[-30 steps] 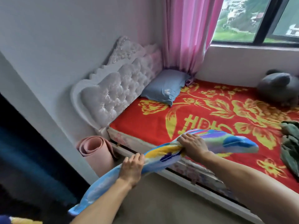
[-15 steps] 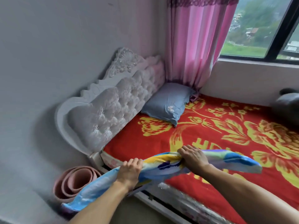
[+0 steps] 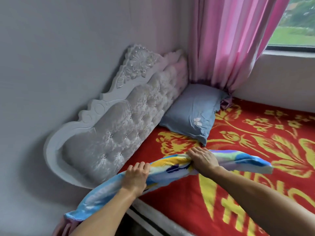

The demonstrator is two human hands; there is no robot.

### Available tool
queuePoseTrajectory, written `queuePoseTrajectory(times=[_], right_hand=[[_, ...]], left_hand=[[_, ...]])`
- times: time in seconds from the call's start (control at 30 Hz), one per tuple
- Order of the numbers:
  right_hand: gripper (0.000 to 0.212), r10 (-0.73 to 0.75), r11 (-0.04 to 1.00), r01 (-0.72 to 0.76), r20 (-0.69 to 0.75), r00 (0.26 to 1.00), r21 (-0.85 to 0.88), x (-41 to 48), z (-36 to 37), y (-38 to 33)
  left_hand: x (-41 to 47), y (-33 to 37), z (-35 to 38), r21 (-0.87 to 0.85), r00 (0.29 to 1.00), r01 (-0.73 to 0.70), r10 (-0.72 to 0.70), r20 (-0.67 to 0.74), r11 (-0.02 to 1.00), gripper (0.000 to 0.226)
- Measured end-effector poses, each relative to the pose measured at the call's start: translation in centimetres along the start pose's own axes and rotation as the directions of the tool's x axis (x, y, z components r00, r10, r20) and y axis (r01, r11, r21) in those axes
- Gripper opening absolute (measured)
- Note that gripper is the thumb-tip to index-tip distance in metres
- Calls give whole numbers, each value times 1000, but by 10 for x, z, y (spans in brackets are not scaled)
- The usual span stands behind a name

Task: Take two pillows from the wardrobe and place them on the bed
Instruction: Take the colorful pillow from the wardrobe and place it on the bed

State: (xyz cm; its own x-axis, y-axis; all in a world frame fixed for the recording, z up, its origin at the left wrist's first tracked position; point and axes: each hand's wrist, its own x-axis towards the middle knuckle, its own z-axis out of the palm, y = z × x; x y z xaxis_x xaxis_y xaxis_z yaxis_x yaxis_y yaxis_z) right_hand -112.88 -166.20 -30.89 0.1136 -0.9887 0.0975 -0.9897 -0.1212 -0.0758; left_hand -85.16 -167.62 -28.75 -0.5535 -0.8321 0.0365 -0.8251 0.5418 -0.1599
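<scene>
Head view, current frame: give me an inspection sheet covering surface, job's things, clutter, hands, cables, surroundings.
Surface: bed under a red and yellow floral blanket.
Job's things: blue pillow lies by the headboard; multicoloured pillow held above the bed's near edge.
Clutter: nothing seen.
Hands: left hand and right hand both grip the multicoloured pillow.
Cables: nothing seen.
Surroundings: pink curtain, window, grey wall.

light: soft daylight from window (image 3: pixel 293 31) | shadows: faint behind headboard (image 3: pixel 119 126) | edges: bowed, perhaps slightly blurred
</scene>
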Motion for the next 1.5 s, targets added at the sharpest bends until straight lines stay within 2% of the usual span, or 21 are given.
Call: queuePoseTrajectory(times=[0.2,0.3,0.47,0.73,0.83,0.93,1.03,1.13,1.2,1.27,1.33,1.4,1.5], right_hand=[[25,-68,996,69,-21,997,56,145,31,35],[21,-88,993,90,-24,996,71,199,55,52],[22,-88,990,81,52,995,115,239,126,82],[26,135,982,-167,292,947,85,176,249,144],[25,160,983,-180,357,920,23,138,283,155],[25,205,973,-229,439,875,2,112,308,155],[23,298,932,-362,509,808,29,88,326,150],[24,453,761,-604,474,755,235,73,333,137],[30,588,568,-729,430,685,382,71,333,122],[46,727,300,-851,475,496,430,72,335,107],[64,760,84,-909,564,323,409,74,343,93],[80,748,-33,-910,614,252,414,77,354,84],[93,761,-104,-886,610,221,451,81,374,78]], left_hand=[[110,-39,32,-24,989,143,-142,35,989,46],[154,-45,60,-33,966,246,-243,87,969,44],[191,-33,127,-87,903,350,-311,297,933,46],[206,40,220,-228,899,101,10,437,968,47],[201,70,247,-268,842,17,130,524,963,56],[188,86,272,-319,755,-24,226,616,947,56],[187,75,286,-300,706,41,185,683,953,53],[205,43,292,-252,732,120,86,676,960,53],[222,18,297,-239,747,195,13,664,951,54],[243,-7,309,-241,759,286,-66,648,927,57],[266,-29,329,-232,747,367,-137,651,901,66],[285,-48,354,-196,709,424,-189,679,884,82],[299,-67,396,-227,640,557,-239,730,799,109]])
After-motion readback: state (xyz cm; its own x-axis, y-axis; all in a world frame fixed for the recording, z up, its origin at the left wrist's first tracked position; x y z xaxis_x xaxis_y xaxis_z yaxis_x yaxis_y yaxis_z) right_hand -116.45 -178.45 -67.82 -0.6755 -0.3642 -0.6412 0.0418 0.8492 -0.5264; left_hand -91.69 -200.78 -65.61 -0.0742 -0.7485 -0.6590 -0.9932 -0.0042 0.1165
